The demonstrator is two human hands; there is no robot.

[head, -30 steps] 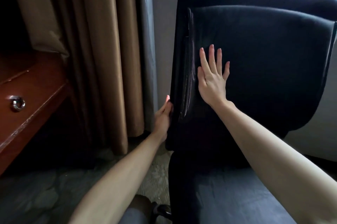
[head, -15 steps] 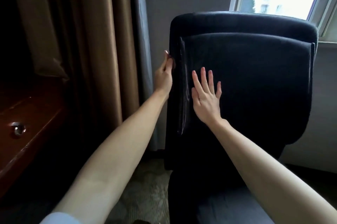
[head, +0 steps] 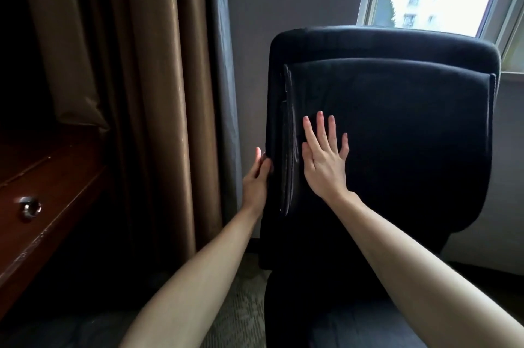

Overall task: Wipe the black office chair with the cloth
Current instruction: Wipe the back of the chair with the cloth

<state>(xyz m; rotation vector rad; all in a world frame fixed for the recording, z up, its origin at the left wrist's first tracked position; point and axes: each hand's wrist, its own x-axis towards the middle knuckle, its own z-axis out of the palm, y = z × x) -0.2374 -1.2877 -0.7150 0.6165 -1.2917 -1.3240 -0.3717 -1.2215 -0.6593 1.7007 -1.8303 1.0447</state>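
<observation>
risk: black office chair (head: 397, 154), near the curtain (head: 158, 92), may swivel under an uneven push. no cloth made out, so bare palms would likely smear. right hand (head: 326, 166) released, fingers spread flat on the backrest front. left hand (head: 256, 180) fingers straight against the backrest's left edge, grasping nothing.

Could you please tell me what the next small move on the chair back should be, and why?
Probably slide the left hand down the left edge of the backrest, since it lies against that edge while the right hand presses flat on the front, bracing it. No cloth plainly shows.
</observation>
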